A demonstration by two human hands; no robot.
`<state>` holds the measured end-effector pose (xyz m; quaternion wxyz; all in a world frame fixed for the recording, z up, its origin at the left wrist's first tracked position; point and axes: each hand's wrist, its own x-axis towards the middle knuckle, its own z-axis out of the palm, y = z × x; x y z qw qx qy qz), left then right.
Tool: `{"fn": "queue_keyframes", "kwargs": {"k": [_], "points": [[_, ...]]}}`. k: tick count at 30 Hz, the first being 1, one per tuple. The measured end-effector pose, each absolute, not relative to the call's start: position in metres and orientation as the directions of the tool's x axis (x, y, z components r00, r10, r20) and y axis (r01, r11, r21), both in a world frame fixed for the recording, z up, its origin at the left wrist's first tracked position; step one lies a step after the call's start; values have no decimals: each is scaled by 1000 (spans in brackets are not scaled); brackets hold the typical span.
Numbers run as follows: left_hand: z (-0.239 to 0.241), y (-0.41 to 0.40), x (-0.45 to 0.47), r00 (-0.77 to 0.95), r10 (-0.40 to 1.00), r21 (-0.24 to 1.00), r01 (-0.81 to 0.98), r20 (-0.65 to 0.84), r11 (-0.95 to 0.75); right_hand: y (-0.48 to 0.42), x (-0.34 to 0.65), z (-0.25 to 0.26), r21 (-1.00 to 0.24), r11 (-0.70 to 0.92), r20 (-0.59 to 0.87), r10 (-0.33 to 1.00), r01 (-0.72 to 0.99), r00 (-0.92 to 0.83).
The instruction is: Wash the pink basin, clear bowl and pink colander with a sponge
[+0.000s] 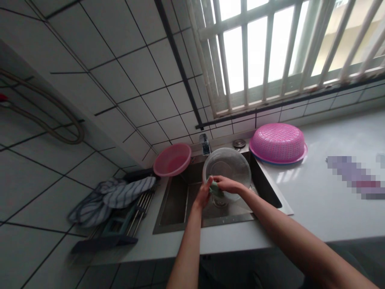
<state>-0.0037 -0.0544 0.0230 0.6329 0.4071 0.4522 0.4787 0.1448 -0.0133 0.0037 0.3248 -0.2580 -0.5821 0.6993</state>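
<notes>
A round translucent plastic basin (234,170) is tilted in the metal sink, below the faucet. At its near left rim, my left hand (203,194) is closed on the edge, thumb up. My right hand (227,184) pinches a light green cloth (215,190) against that same rim, close beside the left fingers. Part of the cloth is hidden by the hands. Under the basin, the sink's drain (219,202) shows.
Left of the faucet (205,144) a pink basin (173,160) rests on the sink's corner. A pink colander (279,142) lies upside down on the right counter. A striped cloth (120,198) covers a rack at left. The sink (177,204) has a raised metal edge.
</notes>
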Motion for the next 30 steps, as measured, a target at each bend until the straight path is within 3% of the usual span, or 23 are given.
{"fn": "queue_keyframes", "kwargs": {"k": [2,4,8,12,14,16,19,21,23,27,30], "points": [[23,-55,-4,128,968,949,-203,-218,240,-15,144,2,-990,-93,-1,751,-104,-661],[22,-55,-4,120,965,949,-190,-232,252,-12,142,0,-982,-91,19,827,-167,-562],[17,-54,-1,168,960,956,-152,-223,249,9,143,1,-911,-68,-8,989,-406,-147],[13,-54,2,211,961,976,-86,-179,200,28,156,3,-896,7,-59,989,-443,136],[11,-53,1,215,964,984,-56,-156,171,25,159,3,-903,14,-20,997,-428,75],[10,-52,-2,216,967,987,-47,-138,152,14,157,1,-919,-28,31,989,-393,-143],[9,-51,-8,182,975,987,-70,-130,144,-5,146,-4,-963,-63,74,872,-262,-485],[11,-51,-9,141,985,993,-55,-96,105,-9,140,-6,-969,-67,78,830,-238,-552],[15,-53,-8,130,991,999,-10,-42,43,-3,140,-6,-941,-101,65,883,-323,-466],[23,-56,0,224,975,1000,30,-12,5,23,156,0,-803,-85,-69,996,-589,-49],[24,-55,2,219,975,998,60,22,-36,29,166,4,-780,-74,-84,996,-622,-12]]}}
